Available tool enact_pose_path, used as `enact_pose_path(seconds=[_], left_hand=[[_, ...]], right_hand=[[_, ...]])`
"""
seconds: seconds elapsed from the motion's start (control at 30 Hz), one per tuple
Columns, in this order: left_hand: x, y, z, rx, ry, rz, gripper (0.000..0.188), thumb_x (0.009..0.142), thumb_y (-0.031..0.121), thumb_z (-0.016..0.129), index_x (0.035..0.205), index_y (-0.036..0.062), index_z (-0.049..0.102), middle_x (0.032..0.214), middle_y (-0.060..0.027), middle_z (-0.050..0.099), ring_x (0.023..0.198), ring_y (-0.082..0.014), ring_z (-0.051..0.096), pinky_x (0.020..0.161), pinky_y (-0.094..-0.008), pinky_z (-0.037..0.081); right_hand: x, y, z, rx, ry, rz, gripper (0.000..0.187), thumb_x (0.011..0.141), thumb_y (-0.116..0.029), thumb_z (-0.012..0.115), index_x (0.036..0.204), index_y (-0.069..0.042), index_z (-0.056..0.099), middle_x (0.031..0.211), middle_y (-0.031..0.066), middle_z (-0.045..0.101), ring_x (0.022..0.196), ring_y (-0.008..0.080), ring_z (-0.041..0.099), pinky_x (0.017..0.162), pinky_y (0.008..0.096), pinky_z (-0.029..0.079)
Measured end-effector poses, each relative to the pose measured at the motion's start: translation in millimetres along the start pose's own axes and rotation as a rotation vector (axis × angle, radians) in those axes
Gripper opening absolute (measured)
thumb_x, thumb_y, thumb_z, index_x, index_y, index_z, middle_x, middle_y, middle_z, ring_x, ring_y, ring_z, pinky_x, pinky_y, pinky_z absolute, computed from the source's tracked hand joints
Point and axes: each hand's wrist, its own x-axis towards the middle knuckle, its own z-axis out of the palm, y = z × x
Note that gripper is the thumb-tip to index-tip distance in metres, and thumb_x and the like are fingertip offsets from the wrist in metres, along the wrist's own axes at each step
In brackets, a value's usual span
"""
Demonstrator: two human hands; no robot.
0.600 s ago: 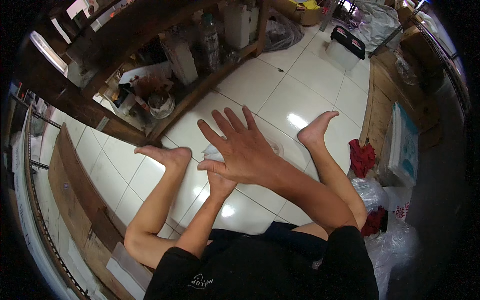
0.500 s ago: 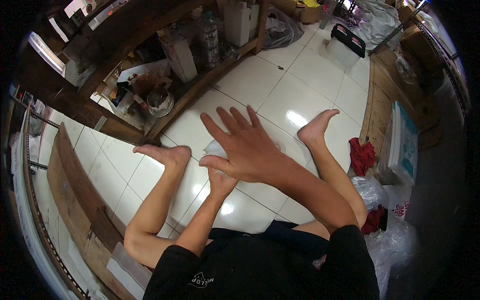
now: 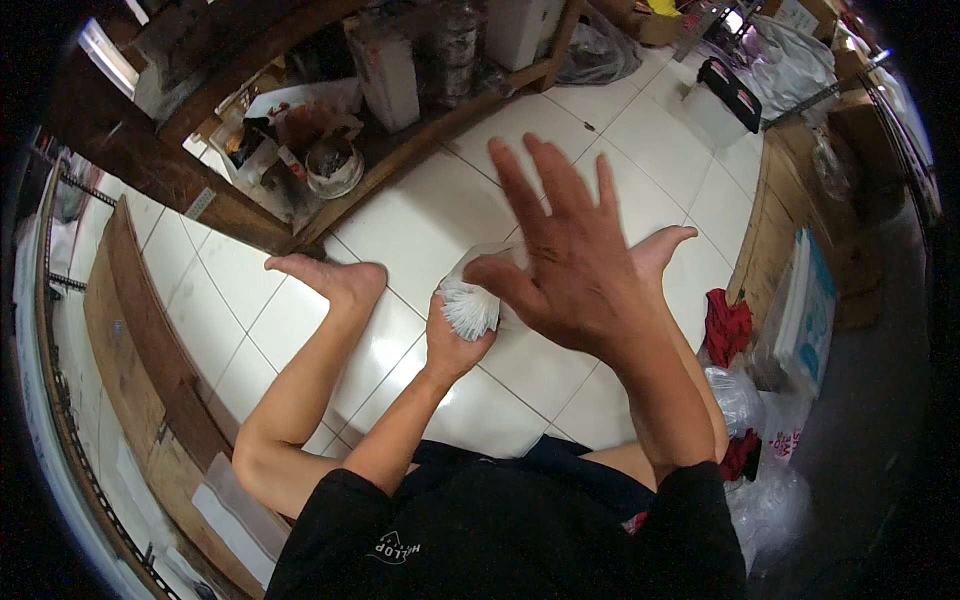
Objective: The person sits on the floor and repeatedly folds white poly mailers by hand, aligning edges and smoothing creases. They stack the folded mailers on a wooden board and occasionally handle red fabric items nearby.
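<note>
My left hand [image 3: 458,343] is closed around a bundle of thin white strips [image 3: 468,308], whose packed ends fan out above my fingers. What the strips are exactly I cannot make out. A clear, filmy sheet or bag [image 3: 490,256] shows around the bundle's far side, partly covered by my other hand. My right hand [image 3: 572,268] is raised over the floor to the right of the bundle, back upward and fingers spread, with nothing in it. Its thumb reaches toward the bundle's upper edge; whether it touches cannot be told.
White floor tiles [image 3: 390,215] lie between my outstretched bare legs. Ahead on the left stands a wooden shelf [image 3: 400,150] with a glass jar [image 3: 335,168] and boxes. Right are a red cloth [image 3: 727,325], plastic-wrapped packs [image 3: 797,300] and cardboard; a wooden board [image 3: 135,340] leans left.
My right hand has lifted away to the right, uncovering the white bundle. My left hand has turned so that the bundle's ends face up. The view has shifted a little.
</note>
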Motion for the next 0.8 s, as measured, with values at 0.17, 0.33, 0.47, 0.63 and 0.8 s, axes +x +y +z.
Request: enact_pose_path(seconds=[0.17,0.33,0.47,0.63,0.8], left_hand=[[7,-6,4,0.073,-0.073,0.075,0.073,0.064,0.014,0.081,0.125,0.0010,0.042,0.109,-0.0143,0.060,0.105,-0.0271,0.059,0.093,-0.0367,0.047],[6,-7,0,0.131,-0.006,0.094,0.062,0.063,0.013,0.081,0.115,0.0019,0.049,0.104,-0.0139,0.064,0.095,-0.0272,0.063,0.088,-0.0368,0.050],[13,5,22,-0.102,0.043,-0.005,0.054,0.062,0.012,0.081,0.107,0.0028,0.053,0.100,-0.0116,0.066,0.089,-0.0274,0.066,0.084,-0.0368,0.052],[-5,12,1,-0.039,-0.181,-0.085,0.054,0.058,0.013,0.083,0.107,0.0044,0.063,0.103,-0.0096,0.068,0.090,-0.0270,0.066,0.085,-0.0366,0.052],[-4,20,52,-0.276,-0.218,-0.077,0.074,0.059,0.031,0.081,0.122,-0.0002,0.056,0.112,-0.0232,0.064,0.107,-0.0360,0.061,0.095,-0.0410,0.046]], right_hand=[[-6,8,25,0.060,-0.067,0.033,0.086,0.086,-0.065,0.050,0.146,-0.006,0.033,0.137,0.0288,0.042,0.129,0.0429,0.040,0.107,0.0668,0.019],[-90,35,20,0.835,0.682,0.385,0.048,0.086,-0.032,0.058,0.117,0.003,0.046,0.112,0.0157,0.051,0.109,0.0270,0.051,0.101,0.0407,0.038],[-178,15,92,0.773,0.477,0.674,0.036,0.080,-0.007,0.067,0.109,0.001,0.046,0.105,0.0146,0.049,0.097,0.0230,0.052,0.087,0.0346,0.045],[-170,-29,180,0.793,0.330,0.764,0.060,0.076,-0.003,0.072,0.129,0.002,0.044,0.125,0.0159,0.052,0.117,0.0278,0.051,0.098,0.0410,0.044],[-214,40,225,1.122,0.463,0.823,0.038,0.083,0.001,0.067,0.119,0.006,0.055,0.119,0.0158,0.061,0.103,0.0242,0.061,0.091,0.0351,0.051]])
